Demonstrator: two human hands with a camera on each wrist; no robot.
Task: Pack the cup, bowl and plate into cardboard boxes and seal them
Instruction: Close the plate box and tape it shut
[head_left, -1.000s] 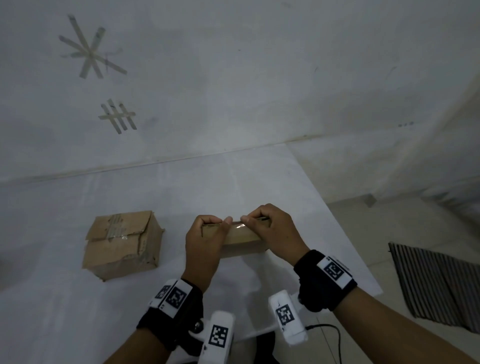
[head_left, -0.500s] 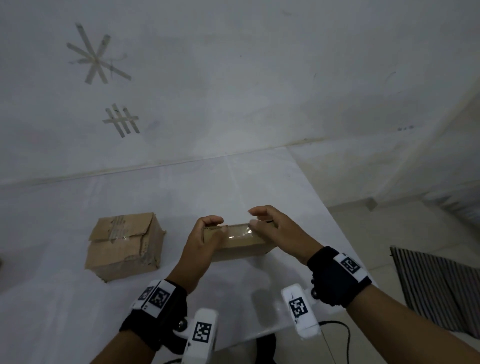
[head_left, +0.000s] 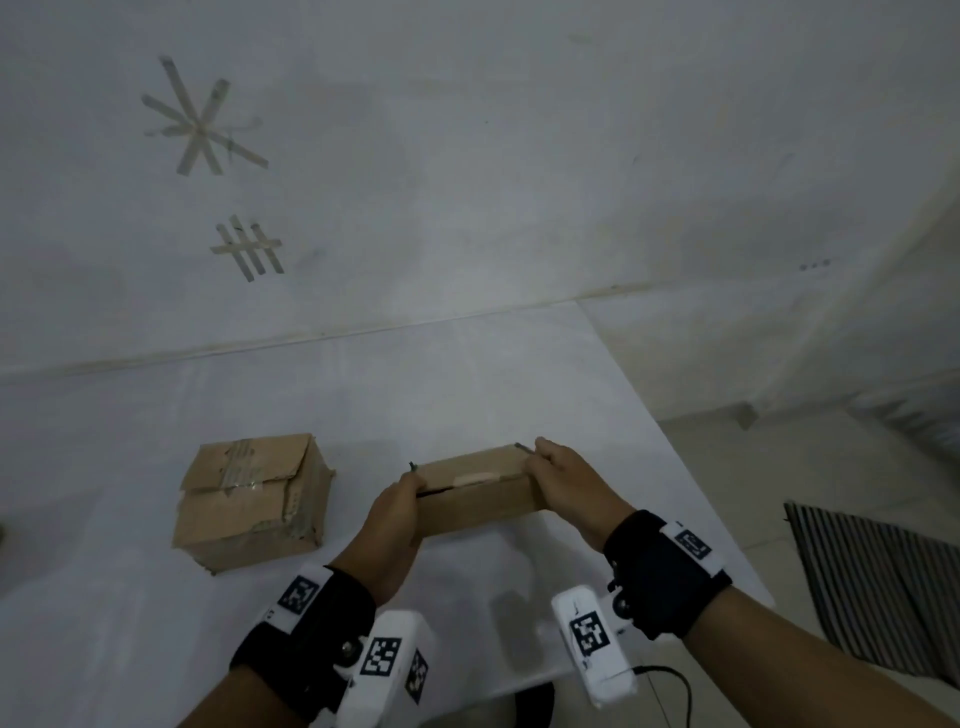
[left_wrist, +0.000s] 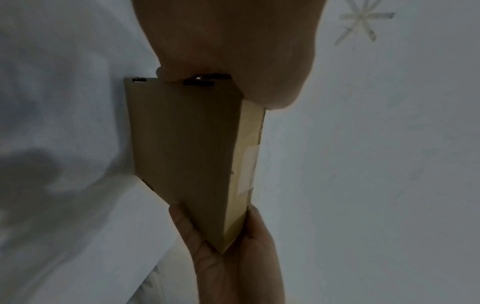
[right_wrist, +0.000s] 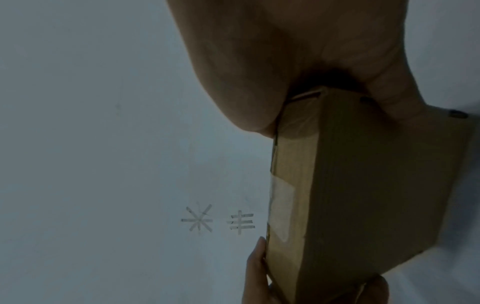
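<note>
The fingers (left_wrist: 182, 222) of the right hand (head_left: 569, 483) wrap one end of a flat cardboard box (head_left: 478, 493), thumb on the taped narrow face and the rest on the broad face below — holding it firmly. At the other end the left hand (head_left: 395, 506) grips the box the same way; its thumb shows in the right wrist view, but its other fingers are tucked behind the cardboard and mostly hidden. The box sits between both hands above the white tabletop (head_left: 467, 374), its narrow face turned up with a short strip of clear tape (head_left: 475, 477) across the seam. A dark slit runs along that seam near the left hand, so the flap is not fully down there. What is inside cannot be seen.

To the left, well apart, a second cardboard box (head_left: 249, 499) rests on the tabletop, crumpled and taped shut — its contents hidden too. On the wall behind, tape marks (head_left: 200, 122) form a star and a hatch. A striped mat (head_left: 872, 582) is cut off at the right edge.
</note>
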